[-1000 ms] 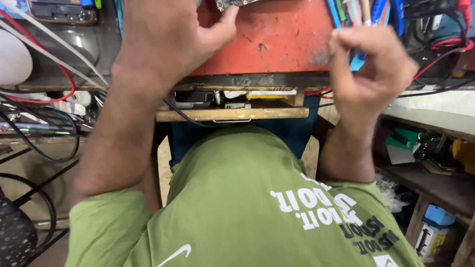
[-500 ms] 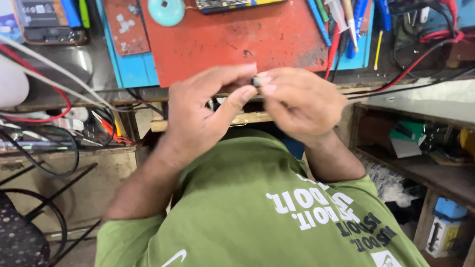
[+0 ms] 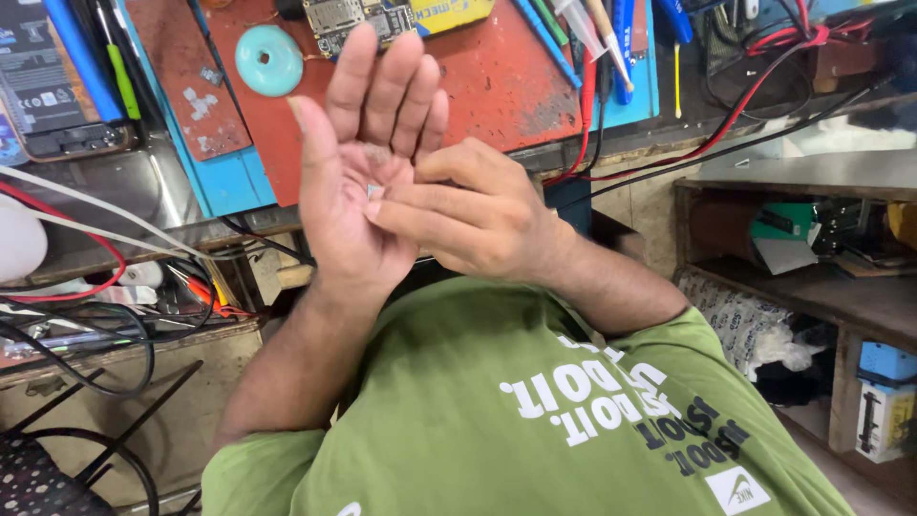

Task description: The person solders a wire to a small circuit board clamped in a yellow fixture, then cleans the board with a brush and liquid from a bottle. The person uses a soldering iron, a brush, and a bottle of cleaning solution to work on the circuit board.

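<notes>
A tiny pale part (image 3: 373,191), too small to identify, lies in the hollow of the left hand (image 3: 358,182), which is held up flat with its palm open and fingers spread upward, serving as a little tray so the piece cannot roll away. The right hand (image 3: 468,215) meets it from the side, its thumb and forefinger pinched together right at the part, touching the palm; whether the fingertips actually grip the piece or only press on it cannot be told. Both hands are raised close in front of the green T-shirt (image 3: 535,411), likely to bring so small a thing near the eyes. Behind them lies the red work mat (image 3: 478,86) on a blue mat (image 3: 229,186), with a bare phone circuit board (image 3: 358,19) at its top edge and a round teal disc (image 3: 268,59) beside it. Pens and hand tools (image 3: 611,38) rest along the mat's right side, with red and black leads (image 3: 745,105) trailing off to the right. To the left sit a dark phone battery (image 3: 43,86) and a tangle of cables (image 3: 86,315) on a lower shelf.
</notes>
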